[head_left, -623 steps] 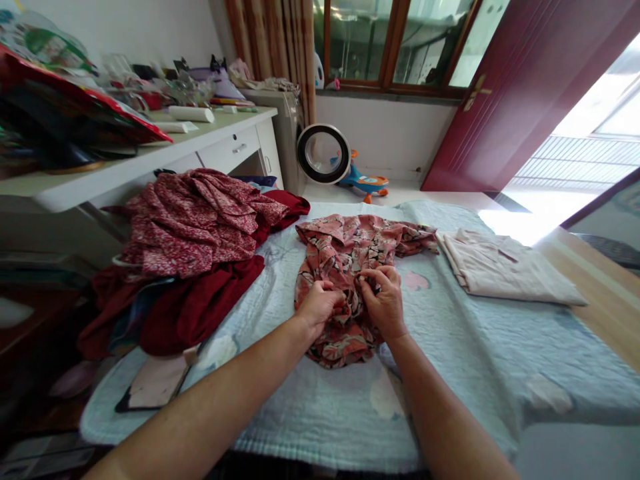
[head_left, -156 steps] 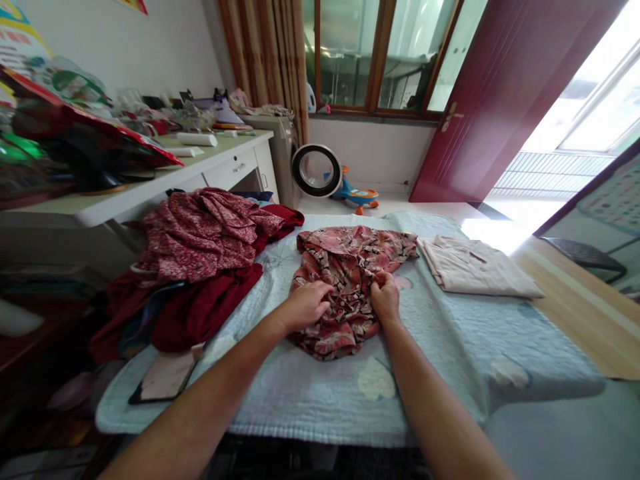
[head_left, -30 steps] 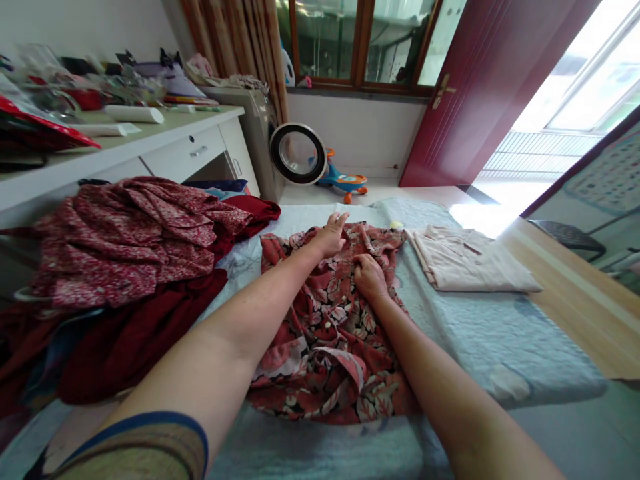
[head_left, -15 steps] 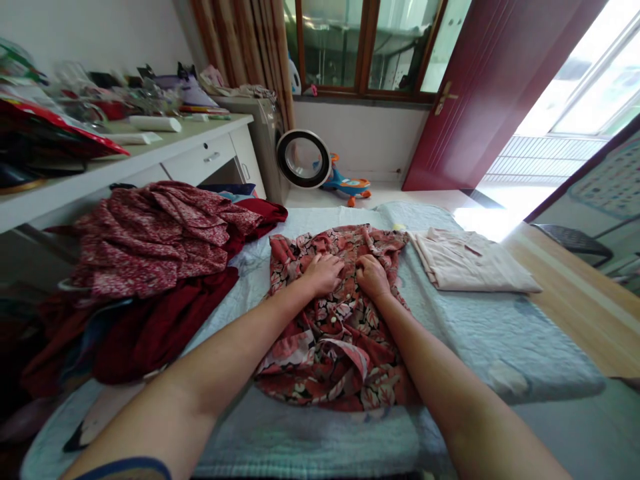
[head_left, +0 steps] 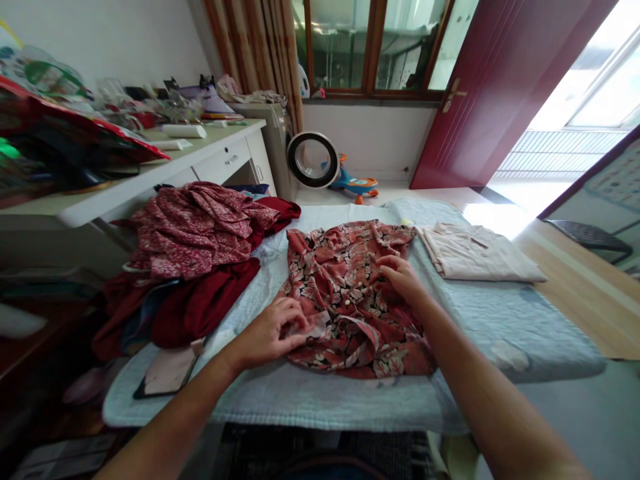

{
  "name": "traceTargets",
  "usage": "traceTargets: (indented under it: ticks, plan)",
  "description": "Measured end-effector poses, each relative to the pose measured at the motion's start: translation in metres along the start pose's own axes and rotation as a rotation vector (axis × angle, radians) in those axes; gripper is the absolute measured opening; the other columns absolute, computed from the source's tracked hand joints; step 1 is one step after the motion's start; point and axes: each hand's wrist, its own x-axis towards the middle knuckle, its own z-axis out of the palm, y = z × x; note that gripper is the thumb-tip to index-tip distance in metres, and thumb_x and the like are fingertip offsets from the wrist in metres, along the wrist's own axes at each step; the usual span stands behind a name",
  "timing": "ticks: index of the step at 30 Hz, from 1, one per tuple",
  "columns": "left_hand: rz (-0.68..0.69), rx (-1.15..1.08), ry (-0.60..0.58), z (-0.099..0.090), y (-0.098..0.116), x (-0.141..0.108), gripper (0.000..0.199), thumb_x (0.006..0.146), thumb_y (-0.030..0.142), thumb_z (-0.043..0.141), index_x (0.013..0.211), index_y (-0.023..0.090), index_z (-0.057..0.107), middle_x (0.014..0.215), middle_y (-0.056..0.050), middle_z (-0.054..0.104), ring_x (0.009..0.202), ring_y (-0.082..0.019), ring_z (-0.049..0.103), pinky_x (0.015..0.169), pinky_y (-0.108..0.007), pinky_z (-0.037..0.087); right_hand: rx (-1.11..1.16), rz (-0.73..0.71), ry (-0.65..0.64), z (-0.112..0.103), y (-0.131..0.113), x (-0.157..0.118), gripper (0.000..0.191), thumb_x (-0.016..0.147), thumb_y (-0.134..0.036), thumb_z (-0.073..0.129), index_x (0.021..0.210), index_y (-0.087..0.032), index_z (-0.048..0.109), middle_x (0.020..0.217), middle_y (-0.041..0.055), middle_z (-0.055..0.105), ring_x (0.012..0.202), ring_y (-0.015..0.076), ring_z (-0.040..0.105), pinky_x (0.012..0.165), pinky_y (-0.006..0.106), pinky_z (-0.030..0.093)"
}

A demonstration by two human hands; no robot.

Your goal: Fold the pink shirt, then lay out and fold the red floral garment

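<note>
A floral blouse (head_left: 350,267) in rust red, black and cream lies crumpled on a pale blue quilted cloth, its buttons up the middle. My left hand (head_left: 280,330) is at the blouse's left edge, near a sheer light piece of its fabric. Its fingers are bent, with a gap between them and the thumb. Over the right part of the blouse rests my right hand (head_left: 401,277), its fingers loosely spread and the tips touching the fabric.
The quilted cloth (head_left: 520,320) covers the table. A folded cream garment (head_left: 493,257) lies at the right. Heaped red patterned clothes (head_left: 195,230) and dark red cloth (head_left: 205,300) sit at the left, beside a phone-like flat object (head_left: 167,372). A cluttered desk (head_left: 220,160) stands behind them.
My left hand has drawn back from the middle of the blouse to its near left edge. My right hand has shifted slightly right and its fingers have loosened. The blouse's upper part looks flatter.
</note>
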Motion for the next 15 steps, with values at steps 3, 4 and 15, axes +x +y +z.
traceTargets:
  ticks: [3,4,15]
  plan:
    - [-0.076,0.010,-0.092,0.001,-0.012,-0.022,0.036,0.075,0.031,0.070,0.110,0.024,0.065,0.117,-0.005,0.062,0.113,-0.023,0.055,0.101,-0.035,0.043,-0.163,-0.080,-0.080,-0.013,-0.012,-0.056,0.018,0.083,-0.030,0.056,0.091,-0.020,0.070,0.098,0.0057,0.071,0.090,0.0195,0.066,0.085,0.035,0.052]
    - [-0.087,0.020,-0.099,0.003,-0.015,-0.027,0.046,0.072,0.029,0.071,0.117,0.024,0.063,0.122,-0.005,0.061,0.117,-0.024,0.053,0.104,-0.037,0.041,-0.217,-0.113,-0.079,-0.018,-0.014,-0.075,0.018,0.085,-0.030,0.056,0.092,-0.021,0.070,0.103,0.0067,0.070,0.098,0.0206,0.065,0.091,0.037,0.050]
    - [-0.045,0.154,0.064,0.024,-0.020,-0.023,0.043,0.073,0.008,0.055,0.107,0.026,0.073,0.112,-0.006,0.066,0.110,-0.024,0.058,0.102,-0.041,0.044,-0.540,-0.119,-0.179,-0.050,-0.006,-0.184,0.009,0.081,-0.030,0.062,0.078,-0.027,0.069,0.118,0.0087,0.065,0.112,0.0281,0.059,0.100,0.048,0.046]
